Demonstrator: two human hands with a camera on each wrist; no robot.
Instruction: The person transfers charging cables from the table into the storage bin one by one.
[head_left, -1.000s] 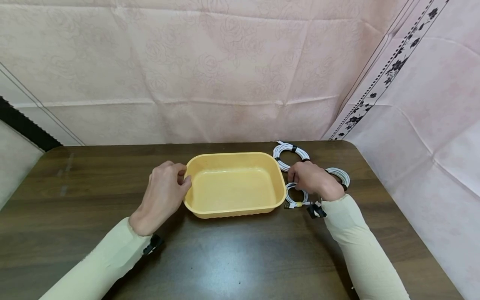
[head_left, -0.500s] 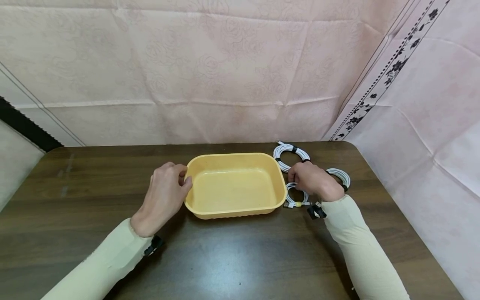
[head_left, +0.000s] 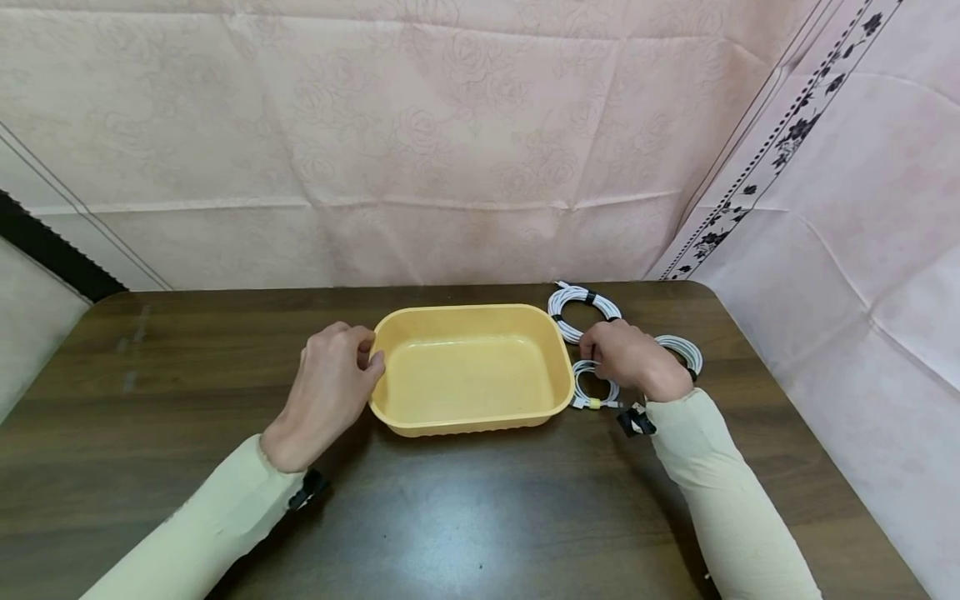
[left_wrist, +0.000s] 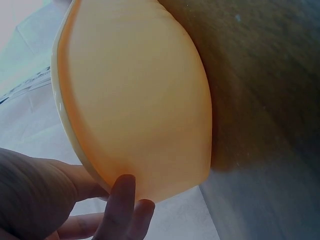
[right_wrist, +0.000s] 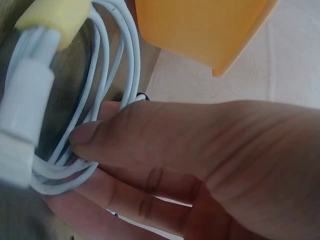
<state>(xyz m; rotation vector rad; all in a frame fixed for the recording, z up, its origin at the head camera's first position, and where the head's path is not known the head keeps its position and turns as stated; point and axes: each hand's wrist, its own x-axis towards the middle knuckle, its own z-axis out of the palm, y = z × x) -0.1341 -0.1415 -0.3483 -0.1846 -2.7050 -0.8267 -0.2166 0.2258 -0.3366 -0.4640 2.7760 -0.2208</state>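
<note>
My left hand (head_left: 326, 392) holds the left end of a yellow plastic basin (head_left: 468, 379) by its rim. In the left wrist view the fingers lie against the basin's outer wall (left_wrist: 140, 100). Right of the basin, my right hand (head_left: 626, 358) pinches a small coiled white charging cable (head_left: 577, 382). Close up in the right wrist view, the thumb (right_wrist: 95, 137) presses the cable loops (right_wrist: 132, 55) against the fingers. A yellow band (right_wrist: 55, 20) wraps the coil beside a white plug (right_wrist: 25, 100).
Behind the right hand lies a larger white cable coil (head_left: 555, 310) with black ties. Another white coil (head_left: 686, 350) is partly hidden by that hand. Everything rests on a dark wooden table (head_left: 450, 517), with patterned cloth hanging (head_left: 450, 167) along its back and right.
The small cable coil has shifted slightly up and toward the back in my right hand's grip. My left hand and the basin have stayed almost still.
</note>
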